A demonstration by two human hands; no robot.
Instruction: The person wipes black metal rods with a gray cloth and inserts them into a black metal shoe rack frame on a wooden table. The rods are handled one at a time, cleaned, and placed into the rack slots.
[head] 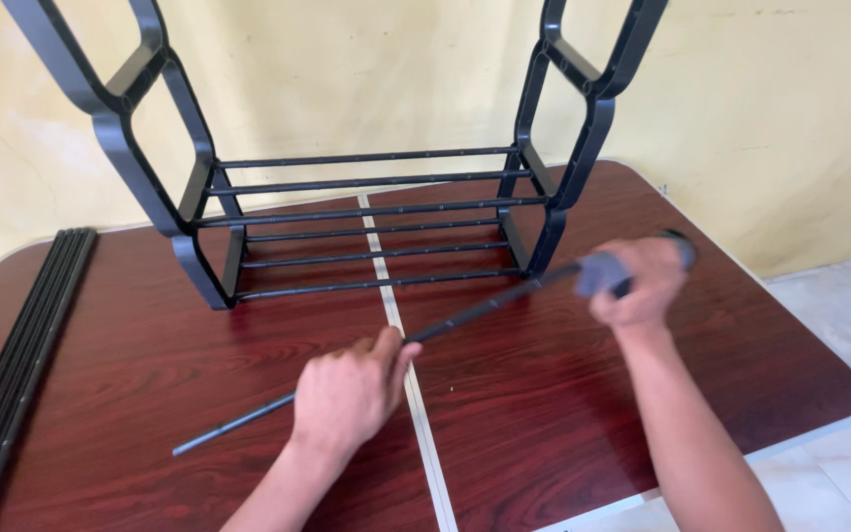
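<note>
A long thin black metal rod [485,307] runs slantwise over the table, from low left to upper right. My left hand [347,392] grips it near its middle. My right hand [640,281] is closed around the rod's upper end, where a grey cloth or pad [600,271] is wrapped between hand and rod. Behind the hands stands a partly built black rack [376,212]: two plastic side frames joined by several horizontal rods in two tiers.
The dark red wood-grain folding table [544,424] has a pale seam [416,394] down its middle. A bundle of several black rods [22,355] lies along the left edge. A yellow wall is behind, and tiled floor [839,305] shows at the right.
</note>
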